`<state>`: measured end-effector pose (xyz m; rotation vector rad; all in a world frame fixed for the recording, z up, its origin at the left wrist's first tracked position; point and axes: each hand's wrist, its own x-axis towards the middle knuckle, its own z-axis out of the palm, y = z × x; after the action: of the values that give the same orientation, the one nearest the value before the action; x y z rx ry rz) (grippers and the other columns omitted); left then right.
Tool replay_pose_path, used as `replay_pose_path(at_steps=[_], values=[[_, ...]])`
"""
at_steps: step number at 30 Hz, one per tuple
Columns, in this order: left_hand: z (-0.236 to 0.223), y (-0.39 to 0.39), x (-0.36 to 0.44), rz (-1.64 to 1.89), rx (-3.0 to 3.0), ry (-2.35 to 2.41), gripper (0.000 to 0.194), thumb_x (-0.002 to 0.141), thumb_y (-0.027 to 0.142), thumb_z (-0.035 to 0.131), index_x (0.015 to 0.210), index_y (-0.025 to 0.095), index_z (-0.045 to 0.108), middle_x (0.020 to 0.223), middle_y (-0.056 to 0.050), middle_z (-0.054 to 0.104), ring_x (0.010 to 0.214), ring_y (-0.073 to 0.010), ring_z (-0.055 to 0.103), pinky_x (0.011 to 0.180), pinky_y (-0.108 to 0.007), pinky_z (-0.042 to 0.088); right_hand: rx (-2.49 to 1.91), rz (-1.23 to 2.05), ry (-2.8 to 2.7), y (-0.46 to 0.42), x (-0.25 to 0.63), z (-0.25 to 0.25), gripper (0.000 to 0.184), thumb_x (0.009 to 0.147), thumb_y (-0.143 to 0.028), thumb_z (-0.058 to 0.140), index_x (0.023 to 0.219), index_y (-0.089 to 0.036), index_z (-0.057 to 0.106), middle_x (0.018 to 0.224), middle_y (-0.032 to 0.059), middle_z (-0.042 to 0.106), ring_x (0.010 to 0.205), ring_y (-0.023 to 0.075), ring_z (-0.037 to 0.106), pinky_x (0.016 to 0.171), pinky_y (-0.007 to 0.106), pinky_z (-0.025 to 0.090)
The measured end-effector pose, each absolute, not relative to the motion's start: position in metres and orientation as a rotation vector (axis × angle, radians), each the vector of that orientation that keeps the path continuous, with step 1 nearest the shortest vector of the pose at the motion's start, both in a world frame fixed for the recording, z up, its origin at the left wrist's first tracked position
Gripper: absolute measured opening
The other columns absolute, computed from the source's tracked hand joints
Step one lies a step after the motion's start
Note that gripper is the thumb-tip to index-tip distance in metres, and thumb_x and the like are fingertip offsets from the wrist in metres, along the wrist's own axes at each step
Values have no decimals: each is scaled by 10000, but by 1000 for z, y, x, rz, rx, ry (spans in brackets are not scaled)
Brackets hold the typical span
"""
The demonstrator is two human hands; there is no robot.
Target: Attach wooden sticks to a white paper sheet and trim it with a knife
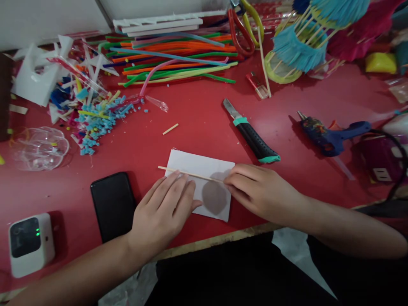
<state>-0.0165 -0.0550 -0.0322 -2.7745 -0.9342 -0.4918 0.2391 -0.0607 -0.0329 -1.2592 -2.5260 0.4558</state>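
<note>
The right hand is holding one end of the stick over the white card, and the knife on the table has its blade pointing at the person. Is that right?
Not quite: the knife's blade points away from the person, as the head view shows. The right hand is indeed holding one end of the stick over the white card.

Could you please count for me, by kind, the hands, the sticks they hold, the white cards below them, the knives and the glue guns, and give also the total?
Hands: 2 (left hand, right hand)
Held stick: 1
White card: 1
Knife: 1
Glue gun: 1
Total: 6
</note>
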Motion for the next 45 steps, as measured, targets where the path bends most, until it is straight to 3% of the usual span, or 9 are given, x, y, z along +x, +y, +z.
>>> replay_pose_path(at_steps=[45], values=[[-36,-55,-17,-484,-2851,-952,375,900,338,688,1147,59,643,1175,-179,716,1137,-303,679,964,-403,577,-1104,155,-2698,-64,242,-34,275,912,-45,495,730,-161,666,763,60,648,740,179,568,650,323,459]])
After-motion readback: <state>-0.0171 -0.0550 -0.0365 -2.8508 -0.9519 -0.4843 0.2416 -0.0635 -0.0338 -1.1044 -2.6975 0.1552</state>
